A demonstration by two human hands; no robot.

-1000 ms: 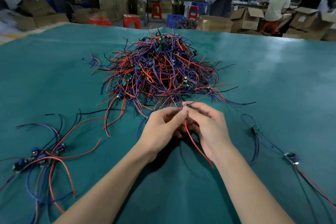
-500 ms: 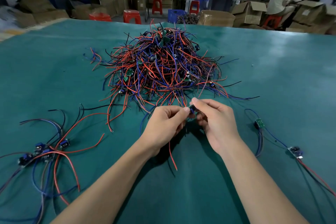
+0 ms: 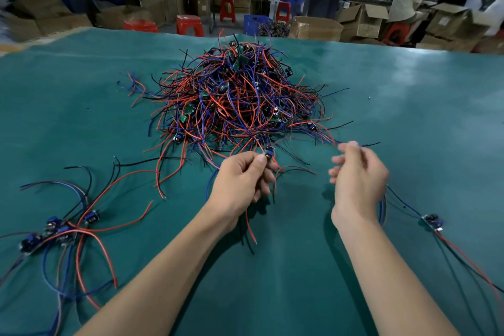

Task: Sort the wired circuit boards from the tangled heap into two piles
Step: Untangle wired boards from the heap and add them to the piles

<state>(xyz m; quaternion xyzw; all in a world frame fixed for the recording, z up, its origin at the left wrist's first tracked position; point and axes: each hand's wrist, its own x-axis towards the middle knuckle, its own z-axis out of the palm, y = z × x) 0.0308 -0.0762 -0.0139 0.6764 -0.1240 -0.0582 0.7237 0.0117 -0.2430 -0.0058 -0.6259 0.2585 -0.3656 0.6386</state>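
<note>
A tangled heap [image 3: 240, 106] of red, blue and black wires with small circuit boards lies in the middle of the green table [image 3: 409, 117]. My left hand [image 3: 240, 185] pinches a small blue board [image 3: 268, 154] at the heap's near edge, its red and black wires hanging below my palm. My right hand [image 3: 357, 180] hovers to the right with loosely curled fingers and holds nothing. A pile of sorted boards [image 3: 54, 232] with long wires lies at the left. Another board [image 3: 432, 222] with blue and red wires lies at the right.
Beyond the table's far edge stand cardboard boxes [image 3: 316, 27], red stools [image 3: 189, 24] and a blue crate [image 3: 256, 23]. People sit at benches in the background. Bare green mat lies in front of my arms.
My right hand has let go of the board and drawn away to the right. My left hand still pinches the board, its wires hanging down. The view has tilted slightly.
</note>
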